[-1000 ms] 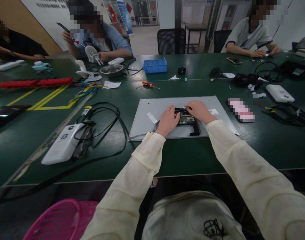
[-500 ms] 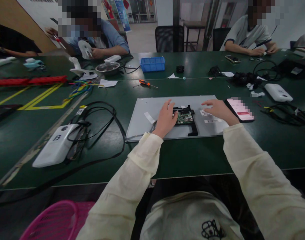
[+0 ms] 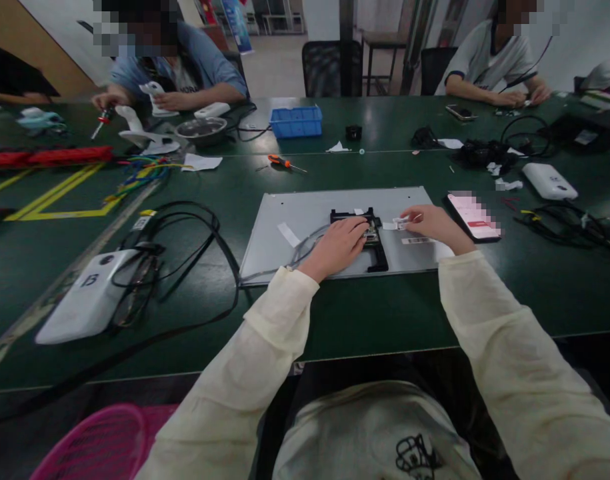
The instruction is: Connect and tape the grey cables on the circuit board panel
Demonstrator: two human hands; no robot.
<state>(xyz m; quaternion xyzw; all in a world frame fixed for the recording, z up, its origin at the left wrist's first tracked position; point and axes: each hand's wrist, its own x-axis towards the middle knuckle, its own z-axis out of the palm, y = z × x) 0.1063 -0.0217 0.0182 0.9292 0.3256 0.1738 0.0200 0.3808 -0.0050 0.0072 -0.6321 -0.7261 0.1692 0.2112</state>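
A flat grey panel (image 3: pixel 309 203) lies on the green table in front of me. On it sits a black bracket (image 3: pixel 379 259), partly hidden by my left hand. My left hand (image 3: pixel 337 245) rests over the bracket and the small circuit board (image 3: pixel 371 233), with its fingers stretched out flat. At the panel's right part, my right hand (image 3: pixel 432 223) has its fingertips pinched at a white strip (image 3: pixel 393 225), beside the bracket. Below those fingers a printed label (image 3: pixel 415 241) is stuck to the panel. Grey cables (image 3: pixel 265 272) run from the panel's left corner toward my left hand.
A phone (image 3: pixel 473 217) lies right of the panel. Beyond it are an orange-handled screwdriver (image 3: pixel 285 163) and a blue basket (image 3: pixel 296 123). On the left lies a white power bank (image 3: pixel 87 293) with black cables (image 3: pixel 212 230). Other people sit across the table.
My left hand has lowered onto the bracket and board, covering much of the board. My right hand's fingers, spread before, have closed at the white strip. Across the table, a person's screwdriver has come down.
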